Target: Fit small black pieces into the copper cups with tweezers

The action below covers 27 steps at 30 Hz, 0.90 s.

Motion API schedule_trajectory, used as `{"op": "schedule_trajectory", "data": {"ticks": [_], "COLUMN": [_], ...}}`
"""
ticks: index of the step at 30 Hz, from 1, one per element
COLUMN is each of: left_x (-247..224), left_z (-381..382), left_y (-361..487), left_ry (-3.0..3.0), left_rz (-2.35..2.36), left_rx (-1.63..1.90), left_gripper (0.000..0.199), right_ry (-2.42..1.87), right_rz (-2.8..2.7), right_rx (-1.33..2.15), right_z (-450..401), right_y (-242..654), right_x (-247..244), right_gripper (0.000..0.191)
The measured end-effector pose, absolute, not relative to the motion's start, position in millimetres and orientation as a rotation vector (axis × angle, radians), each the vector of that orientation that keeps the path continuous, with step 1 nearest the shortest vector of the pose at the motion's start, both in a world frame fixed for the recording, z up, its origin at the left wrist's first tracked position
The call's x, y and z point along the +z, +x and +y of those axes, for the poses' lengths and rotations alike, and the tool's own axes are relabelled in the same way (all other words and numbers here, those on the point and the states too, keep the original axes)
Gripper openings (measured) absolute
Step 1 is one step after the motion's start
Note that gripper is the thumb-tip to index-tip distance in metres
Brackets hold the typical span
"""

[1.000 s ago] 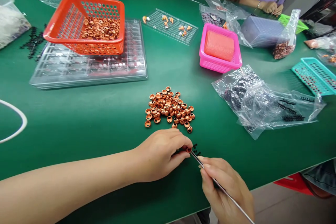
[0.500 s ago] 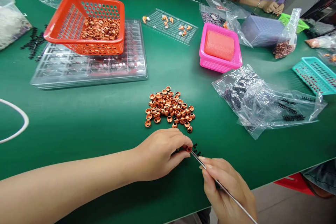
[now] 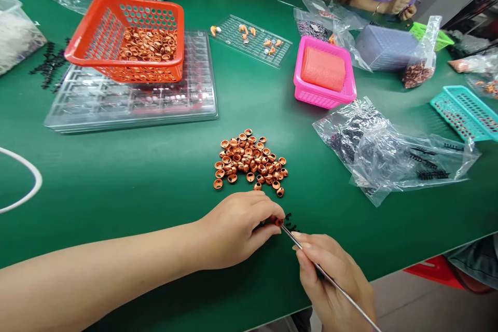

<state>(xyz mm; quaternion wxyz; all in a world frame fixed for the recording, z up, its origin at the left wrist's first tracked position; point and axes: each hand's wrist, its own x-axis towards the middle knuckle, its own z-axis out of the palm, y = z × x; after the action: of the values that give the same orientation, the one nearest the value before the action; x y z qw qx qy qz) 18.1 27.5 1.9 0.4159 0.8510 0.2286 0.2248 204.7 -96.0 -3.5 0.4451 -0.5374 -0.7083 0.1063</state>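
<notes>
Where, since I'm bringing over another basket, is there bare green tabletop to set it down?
Widest: left of the copper-coloured cup-shaped pieces, between the stacked clear plastic trays and the left forearm. Smaller: between the right hand, holding a thin silvery tool, and the crinkled clear plastic bag. Crowded: behind and right of the rectangular pink plastic basket, with clear bags.

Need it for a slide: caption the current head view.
Left hand pinches a small coppery part, right hand holds a metal tool to it, near a pile of coppery cups.
</notes>
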Motion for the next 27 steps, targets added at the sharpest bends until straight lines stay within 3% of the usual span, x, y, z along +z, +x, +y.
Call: {"op": "schedule_trajectory", "data": {"ticks": [27], "left_x": [1.2], "left_z": [28.1], "left_y": [17.9], "left_ry": [2.160], "left_rz": [0.571], "left_rx": [0.532], "left_gripper": [0.008], "right_ry": [-1.401], "right_rz": [-1.736], "right_rx": [0.288], "right_z": [-96.5], "right_y": [204.8], "right_x": [-4.5], "right_gripper": [0.036]}}
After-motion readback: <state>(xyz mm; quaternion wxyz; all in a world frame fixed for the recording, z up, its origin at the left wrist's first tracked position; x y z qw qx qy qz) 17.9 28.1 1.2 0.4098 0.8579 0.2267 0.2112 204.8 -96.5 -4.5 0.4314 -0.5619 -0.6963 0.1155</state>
